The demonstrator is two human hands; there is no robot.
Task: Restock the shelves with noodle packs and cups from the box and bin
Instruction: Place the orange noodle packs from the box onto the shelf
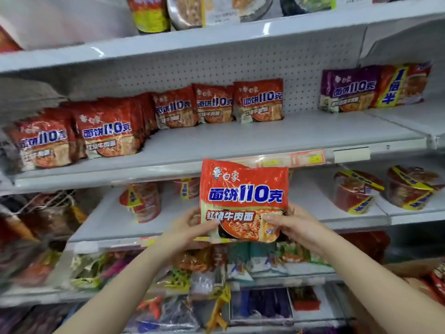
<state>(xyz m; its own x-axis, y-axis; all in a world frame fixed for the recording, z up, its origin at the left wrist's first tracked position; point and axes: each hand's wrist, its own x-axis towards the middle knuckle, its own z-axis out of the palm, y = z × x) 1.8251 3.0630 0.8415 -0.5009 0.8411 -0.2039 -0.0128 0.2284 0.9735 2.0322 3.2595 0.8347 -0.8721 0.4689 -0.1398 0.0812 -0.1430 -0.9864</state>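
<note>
Shelving one red noodle pack (244, 201), judged mid-transfer: it is held upright in the air, label facing the camera, in front of the middle shelf (240, 141), whose right stretch lies bare beside the far row of matching red packs (258, 100). Left hand (192, 225) and right hand (291, 224) each pinch a lower corner, thumbs on the front, fingers clamped behind, forearms raised from below. Next move likely calls for lifting over the shelf lip and standing it upright by that row

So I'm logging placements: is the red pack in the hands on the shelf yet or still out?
Out. Both hands, left and right, hold the pack upright in front of the shelf.
</note>
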